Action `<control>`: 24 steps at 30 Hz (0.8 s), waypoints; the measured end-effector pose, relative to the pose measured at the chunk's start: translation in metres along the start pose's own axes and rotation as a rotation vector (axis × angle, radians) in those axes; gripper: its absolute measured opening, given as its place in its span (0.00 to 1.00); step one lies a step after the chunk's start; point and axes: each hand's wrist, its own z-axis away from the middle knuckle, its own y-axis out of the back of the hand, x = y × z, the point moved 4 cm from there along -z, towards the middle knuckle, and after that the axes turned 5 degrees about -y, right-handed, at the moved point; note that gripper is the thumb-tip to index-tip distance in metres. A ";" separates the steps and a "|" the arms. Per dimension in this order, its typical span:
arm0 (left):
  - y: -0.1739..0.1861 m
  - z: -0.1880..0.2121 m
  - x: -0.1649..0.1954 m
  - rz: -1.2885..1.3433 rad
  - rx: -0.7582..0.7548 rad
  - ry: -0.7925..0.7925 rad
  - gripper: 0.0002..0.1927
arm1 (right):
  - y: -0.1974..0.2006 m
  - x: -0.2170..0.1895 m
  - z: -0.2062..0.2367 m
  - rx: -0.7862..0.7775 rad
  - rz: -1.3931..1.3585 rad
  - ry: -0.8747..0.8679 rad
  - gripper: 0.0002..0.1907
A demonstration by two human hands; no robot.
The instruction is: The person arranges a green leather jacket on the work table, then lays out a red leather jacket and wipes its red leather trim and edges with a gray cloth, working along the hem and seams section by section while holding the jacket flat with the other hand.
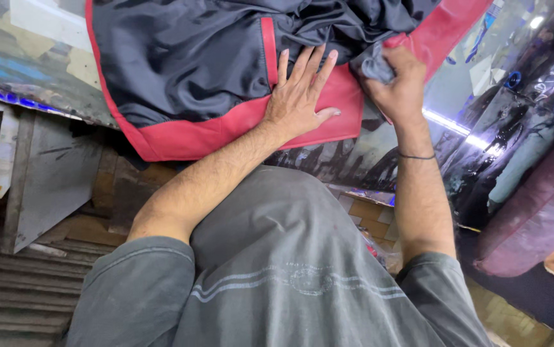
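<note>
Jacket [187,58] lies spread on a worn, paint-marked table [39,71], lining up: dark shiny lining fills most of it, and a red leather border runs down its left edge and along its near edge. A narrow red strip [268,48] also runs up through the lining just left of the left hand.

The left hand [299,96] lies flat, palm down, on the near red border towards the right of the jacket. Its fingers are straight and spread apart, pointing away from the person, with the fingertips reaching the edge of the lining and the thumb stretched out to the right along the red leather.

The right hand [400,87] is just to the right of it, near but not touching. Its fingers are curled tight around a small grey cloth [375,64], which bunches out of the fist on the left side and meets the jacket where the lining gathers into folds against the red border. A thin dark band [416,156] circles the right wrist.

The person wears a grey T-shirt [290,276], which fills the near part of the view. To the right, past the table's edge, stand rolls of leather [540,212] in maroon, black and teal, well apart from the hands.
</note>
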 end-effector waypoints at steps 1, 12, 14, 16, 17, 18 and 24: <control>0.000 0.001 -0.001 0.008 0.001 -0.003 0.59 | 0.000 -0.001 0.001 -0.031 -0.043 -0.016 0.15; 0.001 0.039 0.010 -0.115 -0.250 -0.365 0.40 | 0.013 -0.068 0.073 0.132 0.147 -0.210 0.20; 0.009 0.046 0.006 -0.145 -0.223 -0.322 0.43 | 0.005 -0.090 0.090 0.069 0.188 -0.127 0.24; 0.017 0.053 0.002 -0.169 -0.209 -0.293 0.45 | -0.007 -0.106 0.101 -0.024 0.196 -0.022 0.29; 0.021 0.056 -0.001 -0.178 -0.203 -0.272 0.46 | -0.009 -0.105 0.103 0.023 0.227 -0.102 0.28; 0.025 0.060 -0.003 -0.173 -0.216 -0.260 0.47 | -0.011 -0.102 0.103 0.066 0.253 -0.181 0.27; 0.039 0.072 -0.016 -0.130 -0.264 -0.177 0.52 | -0.033 -0.104 0.078 -0.003 0.236 0.004 0.31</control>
